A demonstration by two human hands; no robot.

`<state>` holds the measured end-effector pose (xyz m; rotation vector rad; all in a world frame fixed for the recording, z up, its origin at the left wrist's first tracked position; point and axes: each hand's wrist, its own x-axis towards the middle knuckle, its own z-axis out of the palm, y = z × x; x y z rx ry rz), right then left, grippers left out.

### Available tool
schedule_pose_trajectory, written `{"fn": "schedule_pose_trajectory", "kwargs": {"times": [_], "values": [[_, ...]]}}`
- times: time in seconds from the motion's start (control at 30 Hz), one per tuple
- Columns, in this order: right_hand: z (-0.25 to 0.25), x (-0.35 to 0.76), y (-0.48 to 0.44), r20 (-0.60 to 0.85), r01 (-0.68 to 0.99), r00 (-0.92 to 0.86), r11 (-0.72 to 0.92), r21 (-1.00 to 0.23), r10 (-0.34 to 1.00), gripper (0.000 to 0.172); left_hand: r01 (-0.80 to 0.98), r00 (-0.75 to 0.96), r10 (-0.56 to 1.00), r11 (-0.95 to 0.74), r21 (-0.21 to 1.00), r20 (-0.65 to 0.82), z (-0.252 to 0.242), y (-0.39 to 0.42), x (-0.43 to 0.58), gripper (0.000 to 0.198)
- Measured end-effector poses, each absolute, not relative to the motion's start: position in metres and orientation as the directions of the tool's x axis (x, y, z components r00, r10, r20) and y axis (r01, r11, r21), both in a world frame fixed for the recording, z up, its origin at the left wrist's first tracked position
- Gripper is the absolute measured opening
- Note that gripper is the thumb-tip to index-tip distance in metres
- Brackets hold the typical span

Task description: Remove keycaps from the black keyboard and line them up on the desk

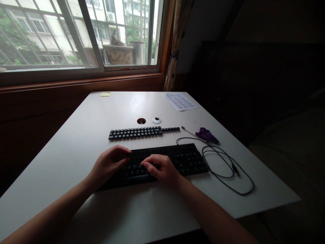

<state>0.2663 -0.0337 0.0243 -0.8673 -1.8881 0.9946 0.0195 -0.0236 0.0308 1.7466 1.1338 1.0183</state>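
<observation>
A black computer keyboard [193,162] lies at a slant on the white table, with some of its keys bare of caps. At its left part is my left hand [109,164], fingers curled and thumb close to them at the far edge; what sits between the tips is too dark to make out. My right hand [162,169] hovers over the middle keys, thumb and forefinger pinched together, with any small thing there hidden. Behind the keyboard, loose black keycaps [135,133] stand in neat rows, and a shorter single row of them [171,129] extends right.
The keyboard cable [242,194] loops on the right. Beside it lie a purple cloth [207,135] and a thin brush-tipped stick [189,131]. Further back are a cable hole [141,121], its white cover [156,120], printed papers [180,101] and yellow notes [105,94].
</observation>
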Motion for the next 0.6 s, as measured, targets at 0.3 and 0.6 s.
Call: {"fn": "schedule_pose_trajectory", "kwargs": {"times": [0.3,0.6], "values": [[0.0201,0.2665,-0.0369,0.448,0.2,-0.496,0.6,-0.774,0.744,0.018,0.288,0.27,0.941,-0.279,0.916,0.202,0.0299,-0.0232,0.0196,0.023],[0.0184,0.2661,-0.0392,0.453,0.198,-0.54,0.63,-0.751,0.709,0.019,0.271,0.259,0.945,-0.27,0.924,0.2,0.026,-0.0223,0.0192,0.024]]}}
